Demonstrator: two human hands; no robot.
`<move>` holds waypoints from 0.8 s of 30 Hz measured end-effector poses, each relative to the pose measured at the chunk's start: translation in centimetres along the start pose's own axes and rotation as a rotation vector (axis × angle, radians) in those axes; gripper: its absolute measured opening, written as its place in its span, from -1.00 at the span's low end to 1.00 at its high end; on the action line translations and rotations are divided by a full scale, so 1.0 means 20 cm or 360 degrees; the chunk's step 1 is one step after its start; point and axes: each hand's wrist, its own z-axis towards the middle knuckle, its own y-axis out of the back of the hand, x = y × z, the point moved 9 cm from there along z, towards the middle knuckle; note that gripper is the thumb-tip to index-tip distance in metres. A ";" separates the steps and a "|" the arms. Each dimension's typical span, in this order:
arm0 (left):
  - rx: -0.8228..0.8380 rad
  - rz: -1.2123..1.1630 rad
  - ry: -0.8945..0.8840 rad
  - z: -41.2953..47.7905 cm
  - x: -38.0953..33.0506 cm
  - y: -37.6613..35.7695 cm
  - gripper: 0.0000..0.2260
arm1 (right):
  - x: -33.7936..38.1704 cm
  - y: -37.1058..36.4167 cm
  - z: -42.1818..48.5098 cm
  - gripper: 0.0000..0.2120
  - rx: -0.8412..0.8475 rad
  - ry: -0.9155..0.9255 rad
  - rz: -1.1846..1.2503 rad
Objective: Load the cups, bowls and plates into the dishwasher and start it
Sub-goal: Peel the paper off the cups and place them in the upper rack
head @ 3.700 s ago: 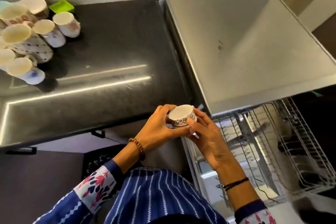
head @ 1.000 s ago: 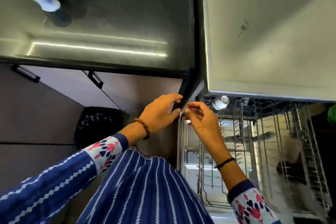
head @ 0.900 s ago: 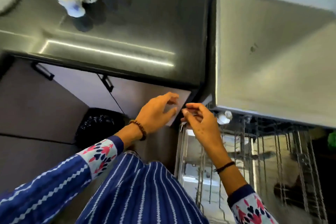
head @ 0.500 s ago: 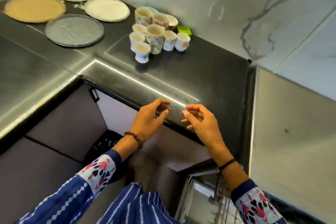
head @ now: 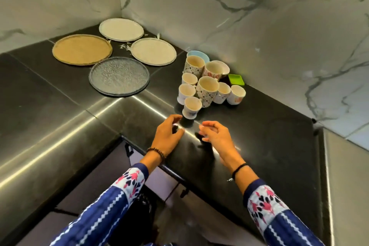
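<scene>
Cups bunched on counter — left hand, right hand hover empty nearby.

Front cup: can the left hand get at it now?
Probably yes. The left hand is empty and hovers just short of the front cup, with only counter between them; the other cups stand behind it.

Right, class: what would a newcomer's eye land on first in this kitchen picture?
A cluster of cups stands on the black countertop near the marble wall. Four round plates lie to its left, toward the corner. The left hand and right hand hover empty just before the nearest cup.
</scene>
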 end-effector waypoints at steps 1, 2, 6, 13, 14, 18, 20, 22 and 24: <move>0.0000 -0.0001 0.0000 0.06 0.00 0.00 -0.58 | 0.01 -0.02 0.05 -0.76 -0.0005 -0.0013 0.0049; 0.0002 -0.0009 0.0003 0.11 0.01 -0.01 -0.53 | 0.01 -0.03 0.08 -0.71 -0.0014 -0.0025 0.0106; 0.0061 -0.0157 0.0011 0.28 0.04 -0.07 -0.40 | 0.02 -0.04 0.23 -0.52 -0.0033 -0.0045 0.0246; 0.0046 -0.0347 0.0089 0.33 0.09 -0.15 -0.39 | 0.03 -0.08 0.28 -0.48 0.0214 -0.0001 0.0129; 0.0040 -0.0317 0.0079 0.33 0.09 -0.15 -0.39 | 0.02 -0.08 0.28 -0.48 0.0209 0.0000 0.0139; 0.0023 -0.0161 0.0002 0.31 0.06 -0.16 -0.38 | -0.03 -0.05 0.23 -0.57 0.0124 0.0029 0.0232; 0.0067 -0.0065 -0.0032 0.29 0.04 -0.16 -0.40 | -0.05 -0.03 0.17 -0.63 0.0062 0.0021 0.0270; 0.0133 -0.0019 -0.0041 0.26 0.02 -0.17 -0.42 | -0.08 0.00 0.11 -0.69 0.0024 0.0007 0.0312; 0.0184 -0.0013 -0.0025 0.21 0.00 -0.18 -0.46 | -0.11 0.02 0.03 -0.73 -0.0004 -0.0011 0.0354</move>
